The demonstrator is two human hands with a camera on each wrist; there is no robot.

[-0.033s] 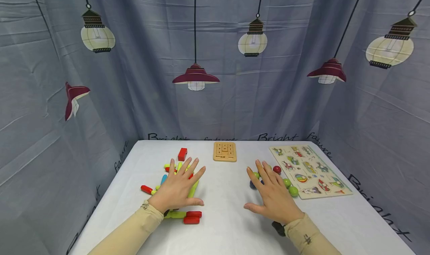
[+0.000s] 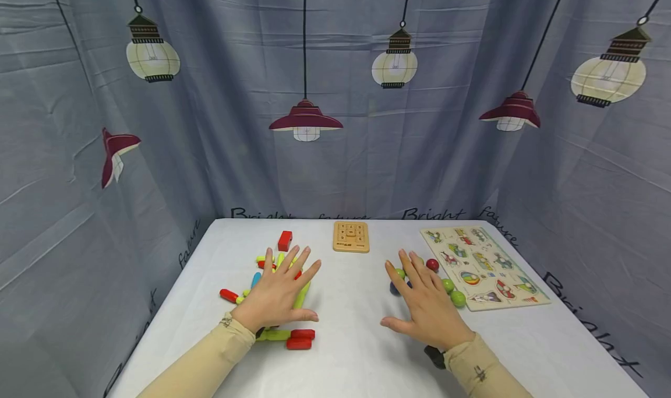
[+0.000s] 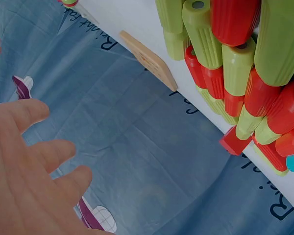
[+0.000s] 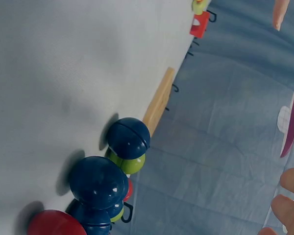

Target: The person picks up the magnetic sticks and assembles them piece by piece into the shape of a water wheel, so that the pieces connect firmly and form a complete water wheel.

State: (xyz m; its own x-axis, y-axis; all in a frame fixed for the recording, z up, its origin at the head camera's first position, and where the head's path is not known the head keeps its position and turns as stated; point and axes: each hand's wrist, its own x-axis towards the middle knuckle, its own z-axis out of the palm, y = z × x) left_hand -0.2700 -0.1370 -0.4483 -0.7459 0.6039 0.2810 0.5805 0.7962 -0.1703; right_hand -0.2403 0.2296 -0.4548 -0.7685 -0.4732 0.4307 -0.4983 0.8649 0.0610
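My left hand (image 2: pixel 280 293) hovers palm down with fingers spread over a cluster of red and lime-green plastic rods (image 2: pixel 300 344), hiding part of it. The left wrist view shows those ribbed green rods (image 3: pixel 203 34) beside the hand, with nothing in its grasp. At the right, my right hand (image 2: pixel 430 307) is likewise spread, above several small balls. A green ball (image 2: pixel 458 298) and a red ball (image 2: pixel 432 264) show past its fingers. Dark blue balls (image 4: pixel 128 138) sit on the white surface in the right wrist view, apart from the fingers.
A wooden number board (image 2: pixel 350 237) lies at the table's back middle. Near the back left stands a red block (image 2: pixel 285 240). A picture puzzle board (image 2: pixel 484 264) lies along the right side of the white table (image 2: pixel 346 305). Grey-blue curtains (image 2: pixel 346 171) surround the table's back and sides.
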